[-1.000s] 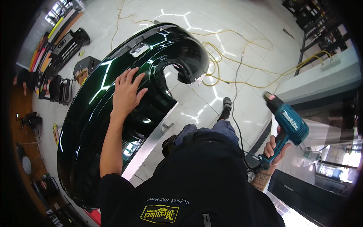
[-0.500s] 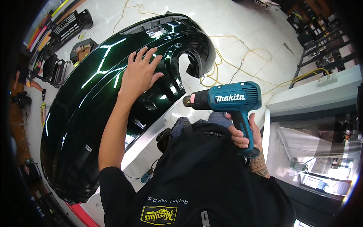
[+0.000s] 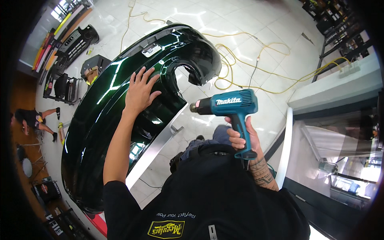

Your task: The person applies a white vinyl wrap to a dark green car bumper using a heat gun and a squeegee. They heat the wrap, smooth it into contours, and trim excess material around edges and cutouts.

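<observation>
— Under which hand is the bumper [image 3: 120,120]?
— Under my left hand [image 3: 140,91], spread flat on it, grasping nothing. Its length runs away up-right.
— And the heat gun [image 3: 228,106]?
— Clenched in my right hand [image 3: 240,138], nozzle aimed left at the bumper, just beside that palm.

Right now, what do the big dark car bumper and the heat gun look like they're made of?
The bumper looks like plastic under glossy dark-green paint or film: ceiling lights mirror sharply in it. The heat gun has a matte teal body, likely moulded plastic, with a dull metal-looking nozzle.
</observation>
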A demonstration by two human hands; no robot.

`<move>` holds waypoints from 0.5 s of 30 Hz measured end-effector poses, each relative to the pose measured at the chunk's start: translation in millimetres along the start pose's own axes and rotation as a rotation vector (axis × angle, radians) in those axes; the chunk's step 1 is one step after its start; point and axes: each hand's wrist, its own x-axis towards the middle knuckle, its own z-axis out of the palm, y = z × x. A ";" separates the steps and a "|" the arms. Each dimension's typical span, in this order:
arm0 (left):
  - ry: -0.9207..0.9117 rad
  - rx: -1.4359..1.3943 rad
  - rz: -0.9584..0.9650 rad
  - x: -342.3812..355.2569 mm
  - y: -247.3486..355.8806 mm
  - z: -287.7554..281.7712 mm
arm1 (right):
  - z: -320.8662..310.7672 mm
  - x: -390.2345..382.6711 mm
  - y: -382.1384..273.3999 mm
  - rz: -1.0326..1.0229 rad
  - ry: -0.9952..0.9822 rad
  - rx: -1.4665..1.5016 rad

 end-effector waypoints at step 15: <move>-0.236 0.075 0.310 -4.1 22.4 -4.4 | -32.5 2.3 21.5 0.063 0.012 -0.013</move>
